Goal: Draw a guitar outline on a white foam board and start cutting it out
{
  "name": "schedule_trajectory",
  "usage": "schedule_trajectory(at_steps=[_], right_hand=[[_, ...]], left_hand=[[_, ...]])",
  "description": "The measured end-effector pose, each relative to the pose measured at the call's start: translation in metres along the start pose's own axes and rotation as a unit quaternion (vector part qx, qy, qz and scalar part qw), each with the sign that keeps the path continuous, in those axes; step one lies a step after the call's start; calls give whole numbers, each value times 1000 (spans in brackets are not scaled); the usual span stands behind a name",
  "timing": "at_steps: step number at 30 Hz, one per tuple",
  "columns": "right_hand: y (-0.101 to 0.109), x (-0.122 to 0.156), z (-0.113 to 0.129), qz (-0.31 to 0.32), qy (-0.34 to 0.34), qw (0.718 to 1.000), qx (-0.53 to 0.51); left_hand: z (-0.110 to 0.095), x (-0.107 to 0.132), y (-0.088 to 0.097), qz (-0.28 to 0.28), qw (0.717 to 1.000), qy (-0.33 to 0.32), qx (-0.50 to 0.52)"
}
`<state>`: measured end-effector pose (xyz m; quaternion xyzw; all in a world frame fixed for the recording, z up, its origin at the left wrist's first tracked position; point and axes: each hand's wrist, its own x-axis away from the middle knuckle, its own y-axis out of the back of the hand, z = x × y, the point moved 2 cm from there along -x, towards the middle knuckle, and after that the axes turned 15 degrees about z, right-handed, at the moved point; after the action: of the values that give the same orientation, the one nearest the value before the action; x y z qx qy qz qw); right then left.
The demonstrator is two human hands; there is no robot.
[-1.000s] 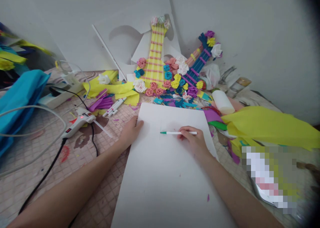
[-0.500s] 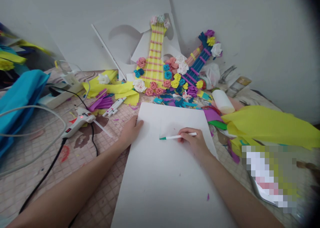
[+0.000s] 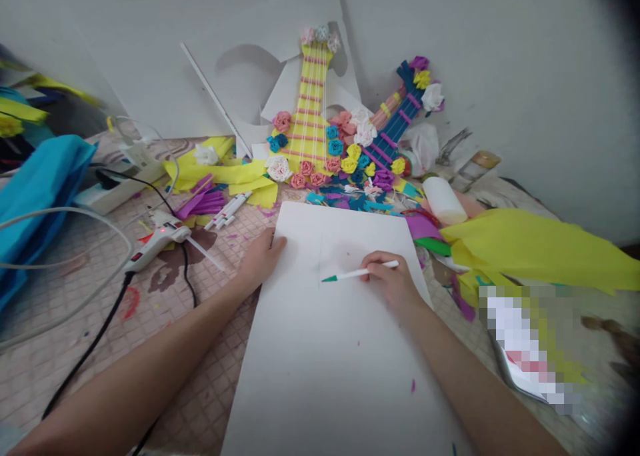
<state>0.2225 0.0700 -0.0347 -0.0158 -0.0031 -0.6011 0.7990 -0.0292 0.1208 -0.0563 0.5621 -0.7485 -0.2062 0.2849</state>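
A large white board point(image 3: 320, 369) lies in front of me, with a faint thin line drawn near its upper middle. My right hand point(image 3: 393, 279) is closed around a white felt-tip pen point(image 3: 353, 274) with a green tip. That tip points left, just beside the lower end of the line; whether it touches the surface I cannot tell. At the board's upper left edge, my left hand point(image 3: 263, 259) grips the side, thumb on top and the other fingers partly hidden. A few small purple scraps point(image 3: 413, 385) lie on the board.
Behind the board stand a yellow paper guitar point(image 3: 309, 133) and a blue one point(image 3: 395, 133), both trimmed with paper flowers. To the left are a hot glue gun point(image 3: 160, 239), pens point(image 3: 229, 211), cables and a power strip point(image 3: 117, 186). Yellow paper point(image 3: 540, 246) and a phone point(image 3: 520, 369) are at right.
The drawn line reaches slightly farther toward me. My right hand has shifted a little to the right with the pen, while my left hand keeps its place on the board's edge.
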Motion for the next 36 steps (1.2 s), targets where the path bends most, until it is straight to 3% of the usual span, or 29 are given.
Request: schedule_trajectory(at_steps=[4, 12, 36], right_hand=[[0, 10, 10, -3, 43, 995, -90], [-11, 43, 1, -69, -15, 997, 21], [-12, 23, -10, -56, -22, 994, 89]], left_hand=[[0, 0, 0, -3, 1000, 2, -4], [1, -2, 0, -10, 1000, -1, -4], [0, -2, -1, -9, 1000, 3, -13]])
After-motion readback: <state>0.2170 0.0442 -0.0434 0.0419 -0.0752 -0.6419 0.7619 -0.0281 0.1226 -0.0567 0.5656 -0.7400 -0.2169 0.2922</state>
